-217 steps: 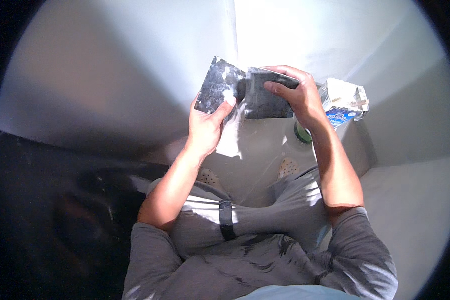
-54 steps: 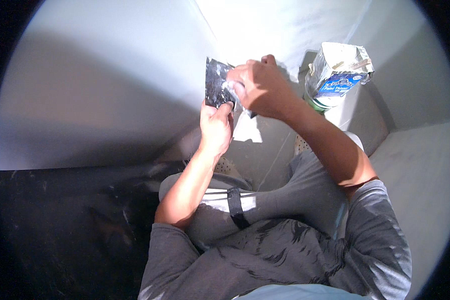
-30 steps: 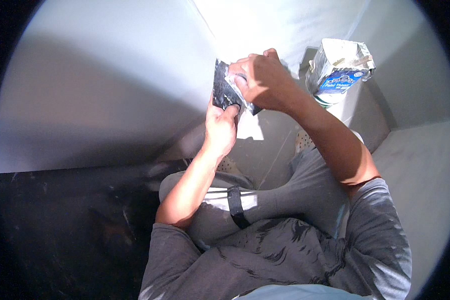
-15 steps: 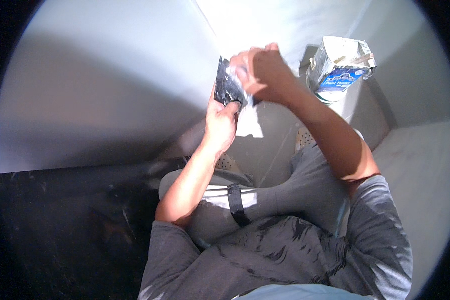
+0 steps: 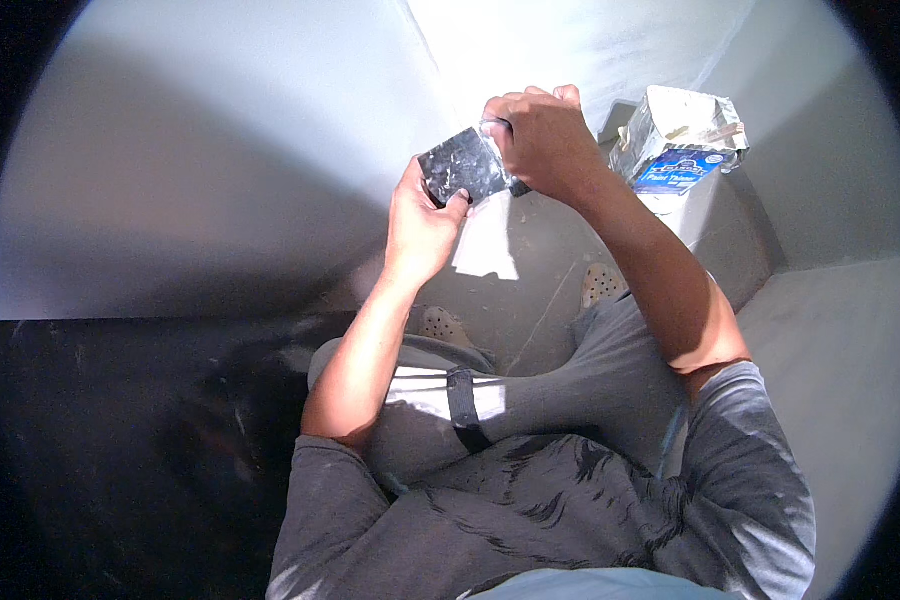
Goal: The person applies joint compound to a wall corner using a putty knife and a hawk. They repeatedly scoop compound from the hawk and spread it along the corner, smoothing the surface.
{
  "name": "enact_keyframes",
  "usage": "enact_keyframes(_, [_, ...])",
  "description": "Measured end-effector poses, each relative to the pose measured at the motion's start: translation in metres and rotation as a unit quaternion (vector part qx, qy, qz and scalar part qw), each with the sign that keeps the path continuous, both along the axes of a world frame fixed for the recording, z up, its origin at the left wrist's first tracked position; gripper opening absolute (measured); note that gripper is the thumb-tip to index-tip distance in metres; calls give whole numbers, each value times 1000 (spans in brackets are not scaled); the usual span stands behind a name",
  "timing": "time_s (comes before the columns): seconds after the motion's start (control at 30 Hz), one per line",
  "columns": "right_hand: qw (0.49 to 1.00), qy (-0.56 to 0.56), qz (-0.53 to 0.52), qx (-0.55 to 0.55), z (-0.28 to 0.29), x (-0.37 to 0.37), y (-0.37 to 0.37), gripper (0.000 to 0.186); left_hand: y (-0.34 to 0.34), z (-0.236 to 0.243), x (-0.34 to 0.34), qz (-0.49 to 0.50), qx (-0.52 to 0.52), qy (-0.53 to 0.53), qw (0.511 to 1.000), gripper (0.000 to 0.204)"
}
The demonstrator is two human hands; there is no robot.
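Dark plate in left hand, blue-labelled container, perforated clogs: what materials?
Dark plate: possibly steel, maybe plastic; flat, straight-edged, mottled with white smears. Blue-labelled container: likely thin sheet metal, given silvery sides and a crumpled rim. Perforated clogs: probably matte moulded foam, judging by the round holes.

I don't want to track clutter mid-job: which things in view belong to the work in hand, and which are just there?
Work in hand:
plate, in the left hand
dark piece, mostly hidden by the right hand
carton, probably: untouched, but pale-smeared like the plate

Just there:
strap, across the trousers
shoes, worn
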State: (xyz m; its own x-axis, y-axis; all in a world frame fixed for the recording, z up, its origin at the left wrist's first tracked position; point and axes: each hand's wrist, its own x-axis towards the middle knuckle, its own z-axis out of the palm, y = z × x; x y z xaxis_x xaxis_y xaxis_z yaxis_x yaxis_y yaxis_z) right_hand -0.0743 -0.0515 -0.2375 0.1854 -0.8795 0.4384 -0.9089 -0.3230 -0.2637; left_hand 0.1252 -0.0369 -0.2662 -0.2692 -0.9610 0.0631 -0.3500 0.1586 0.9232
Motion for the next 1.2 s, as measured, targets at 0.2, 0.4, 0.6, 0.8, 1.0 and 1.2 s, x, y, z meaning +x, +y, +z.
enact_keyframes(0.2, [1000,-10,-1,6,-3,1,3,15,4,6,-2,-7,44,181,983,24])
enact_keyframes(0.4, [998,-33,30,37,6,10,12,18,8,-14,-6,-44,-25,66,997,27])
enact_keyframes(0.6, [992,-48,108,51,11,14,20,19,9,-24,-3,-87,4,67,994,38])
enact_keyframes(0.8, [994,-23,99,49,15,5,18,19,2,-21,-2,-69,127,215,966,52])
enact_keyframes(1.0, [997,44,35,61,16,1,13,17,5,-16,-1,-79,33,62,994,59])
enact_keyframes(1.2, [988,-15,149,22,-3,25,25,16,6,4,-2,-4,46,41,998,59])
